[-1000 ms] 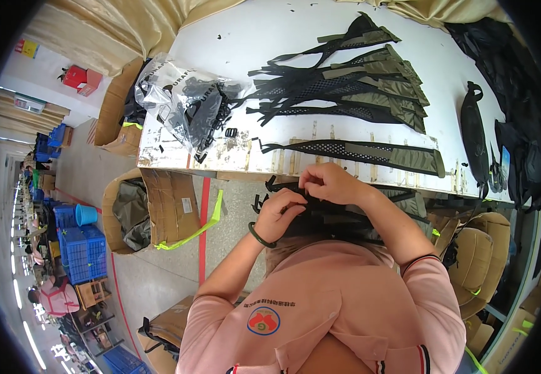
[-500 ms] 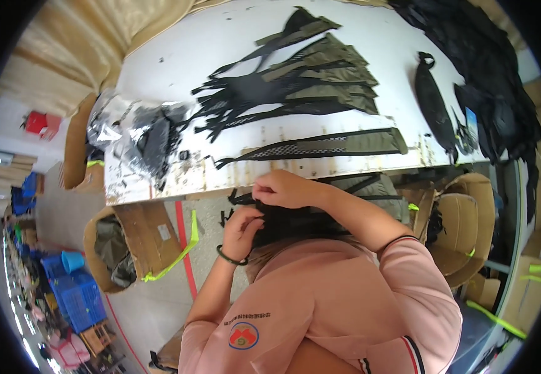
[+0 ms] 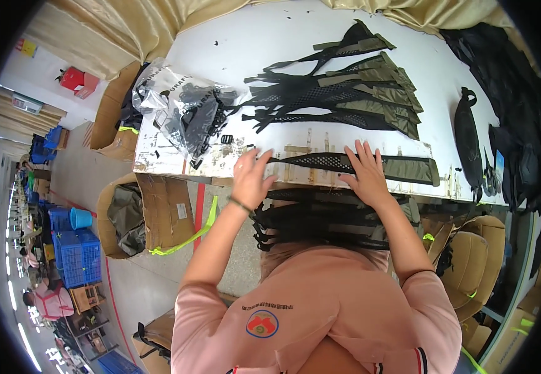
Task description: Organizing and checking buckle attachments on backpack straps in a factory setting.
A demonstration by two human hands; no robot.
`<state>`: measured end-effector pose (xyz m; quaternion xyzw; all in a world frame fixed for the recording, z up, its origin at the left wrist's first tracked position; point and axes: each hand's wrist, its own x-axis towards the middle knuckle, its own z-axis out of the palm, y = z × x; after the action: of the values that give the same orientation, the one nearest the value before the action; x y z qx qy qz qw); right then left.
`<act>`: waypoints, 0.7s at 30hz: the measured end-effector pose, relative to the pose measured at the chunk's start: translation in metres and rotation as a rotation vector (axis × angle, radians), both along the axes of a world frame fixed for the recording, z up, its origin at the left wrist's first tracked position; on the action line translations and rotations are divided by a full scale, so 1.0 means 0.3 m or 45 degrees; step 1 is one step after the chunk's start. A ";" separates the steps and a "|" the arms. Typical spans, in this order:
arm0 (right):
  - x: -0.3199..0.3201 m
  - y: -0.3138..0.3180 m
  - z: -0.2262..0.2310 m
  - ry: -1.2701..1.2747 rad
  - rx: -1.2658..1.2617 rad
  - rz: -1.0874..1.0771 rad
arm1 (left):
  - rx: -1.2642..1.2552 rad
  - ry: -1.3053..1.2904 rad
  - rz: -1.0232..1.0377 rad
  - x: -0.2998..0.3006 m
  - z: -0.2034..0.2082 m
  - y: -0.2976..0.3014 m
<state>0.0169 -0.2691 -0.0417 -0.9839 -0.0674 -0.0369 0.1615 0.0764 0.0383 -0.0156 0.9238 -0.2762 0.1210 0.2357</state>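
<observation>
My left hand lies with fingers spread at the left end of a black mesh and olive strap piece that rests along the near edge of the white table. My right hand presses flat on the middle of the same strap. Several more black mesh straps are piled on my lap below the table edge. A stack of similar black and olive strap pieces lies further back on the table.
A clear plastic bag of black buckles sits at the table's left end, with a loose black buckle beside it. Black bags are heaped at the right. Open cardboard boxes stand on the floor left of me; blue crates lie further left.
Both hands rose from the straps on my lap to the table edge. They now lie flat and spread on the single mesh strap.
</observation>
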 end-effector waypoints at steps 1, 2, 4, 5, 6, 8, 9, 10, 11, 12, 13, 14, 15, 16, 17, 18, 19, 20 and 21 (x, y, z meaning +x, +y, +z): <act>-0.008 0.002 0.005 -0.007 0.023 -0.005 | 0.050 -0.036 -0.066 0.042 -0.005 -0.017; -0.014 0.008 0.007 -0.013 0.022 0.001 | 0.100 -0.072 -0.134 0.072 -0.017 -0.022; -0.024 -0.005 0.008 0.024 0.004 0.007 | 0.103 -0.113 -0.215 0.115 -0.043 -0.016; -0.026 -0.012 0.014 0.014 0.039 0.022 | 0.111 -0.150 -0.290 0.128 -0.055 -0.008; -0.029 -0.023 0.013 0.014 0.036 0.012 | 0.107 -0.151 -0.300 0.132 -0.055 -0.011; -0.032 -0.040 0.007 -0.019 0.084 0.030 | 0.047 0.379 -0.213 0.127 -0.053 -0.006; -0.029 -0.035 0.017 -0.018 0.084 0.026 | -0.111 0.353 -0.310 0.124 -0.029 -0.008; -0.022 -0.025 0.029 -0.050 0.141 0.016 | -0.109 0.354 -0.312 0.117 -0.006 -0.012; -0.012 -0.010 0.044 -0.082 0.198 0.006 | -0.214 0.853 -0.213 0.110 0.022 -0.012; 0.007 0.030 0.068 -0.082 0.204 0.011 | -0.317 1.348 -0.097 0.100 0.054 -0.017; 0.029 0.098 0.106 -0.231 0.250 0.174 | -0.361 1.358 -0.153 0.088 0.059 -0.018; 0.048 0.159 0.144 -0.383 0.302 0.334 | -0.354 1.356 -0.141 0.071 0.066 -0.028; 0.073 0.219 0.180 -0.386 0.309 0.338 | -0.443 1.425 -0.157 0.060 0.068 -0.040; 0.104 0.274 0.215 -0.056 0.557 0.487 | -0.534 1.491 -0.176 0.057 0.069 -0.050; 0.122 0.303 0.231 0.282 0.797 0.632 | -0.532 1.484 -0.171 0.052 0.069 -0.053; 0.134 0.310 0.208 0.279 0.798 0.647 | -0.579 1.443 -0.141 0.044 0.065 -0.048; 0.148 0.306 0.170 0.323 0.877 0.536 | -0.624 1.400 -0.116 0.040 0.062 -0.045; 0.160 0.296 0.139 0.368 0.954 0.425 | -0.669 1.356 -0.091 0.040 0.058 -0.038; 0.153 0.296 0.131 0.348 0.999 0.381 | -0.674 1.350 -0.081 0.037 0.057 -0.017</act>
<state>0.0629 -0.1804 -0.0023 -0.8234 -0.1678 0.0947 0.5338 0.0874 0.0333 0.0014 0.7594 -0.1088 -0.2994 0.5673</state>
